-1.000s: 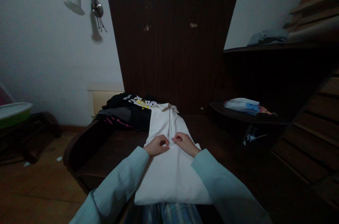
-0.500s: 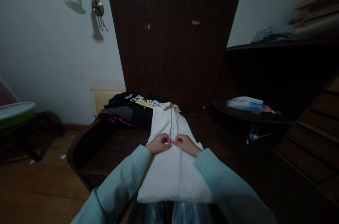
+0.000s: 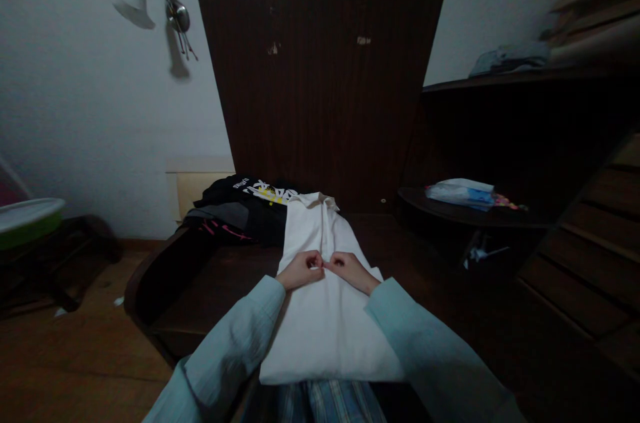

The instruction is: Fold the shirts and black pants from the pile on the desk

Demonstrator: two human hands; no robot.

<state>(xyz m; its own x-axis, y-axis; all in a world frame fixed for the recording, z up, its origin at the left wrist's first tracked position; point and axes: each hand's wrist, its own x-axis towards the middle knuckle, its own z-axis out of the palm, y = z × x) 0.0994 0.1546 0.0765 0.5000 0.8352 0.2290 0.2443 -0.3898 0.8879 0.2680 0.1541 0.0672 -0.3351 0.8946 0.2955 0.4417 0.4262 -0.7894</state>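
A white collared shirt [image 3: 330, 336] lies lengthwise on the dark wooden bench in front of me, its collar at the far end and its folded near edge by my lap. Over the middle of its front strip, my left hand [image 3: 303, 269] pinches the fabric with thumb and forefinger. My right hand [image 3: 350, 269] pinches the same strip from the other side, the two sets of fingertips almost touching. Any button between them is too small to make out.
Dark clothes [image 3: 245, 213] with printed lettering lie in a heap beyond the shirt to the left. A plastic packet [image 3: 460, 193] rests on a low shelf at right. The dark bench [image 3: 200, 283] has a curved left arm; a tall dark panel [image 3: 325, 89] stands behind.
Both hands stay at the same place on the shirt, with only slight finger movement. The view has shifted a little, so the background sits slightly further left.
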